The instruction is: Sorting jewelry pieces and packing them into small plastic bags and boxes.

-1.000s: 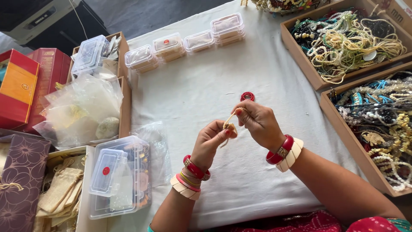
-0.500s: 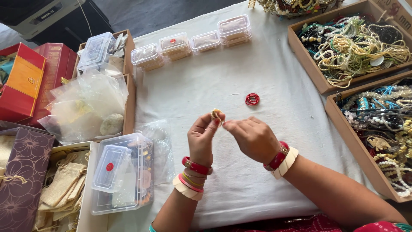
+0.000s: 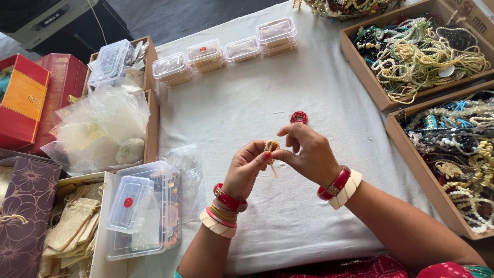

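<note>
White cloth (image 3: 309, 87) covers the table, and things crowd its left and right edges. Past the left edge lie two red boxes (image 3: 31, 98), a brown flowered box (image 3: 23, 216) and a heap of cloth pouches (image 3: 72, 231). Next come two cardboard trays along the cloth's left edge, the far one (image 3: 149, 56) holding a clear plastic case (image 3: 110, 62), the near one (image 3: 153, 128) heaped with clear bags (image 3: 98, 126). Near the front left corner sits a large clear case (image 3: 154, 216) with a smaller case (image 3: 128, 203) on top, marked by a red dot. Along the far edge stand four stacks of small clear boxes (image 3: 242, 49) in a row. At the cloth's middle, the left hand (image 3: 247, 167) pinches a small tan beaded piece (image 3: 271, 146) between thumb and fingers, fingers closed on it; the wrist wears several bangles, red, yellow, pink and cream. The right hand (image 3: 309, 152) meets it from the other side, thumb and forefinger nipped on the same piece, other fingers loosely curled; two bangles, one red and one cream, sit on that wrist. The piece is lifted off the cloth, and a short thread or stick hangs from it; I cannot tell which. Just beyond the right hand one red beaded ring (image 3: 298, 117) lies on the cloth. Along the right edge stand two cardboard trays, the far one (image 3: 360, 56) full of green, cream and dark bead strings, the near one (image 3: 406, 149) full of blue, black and cream strings.
</note>
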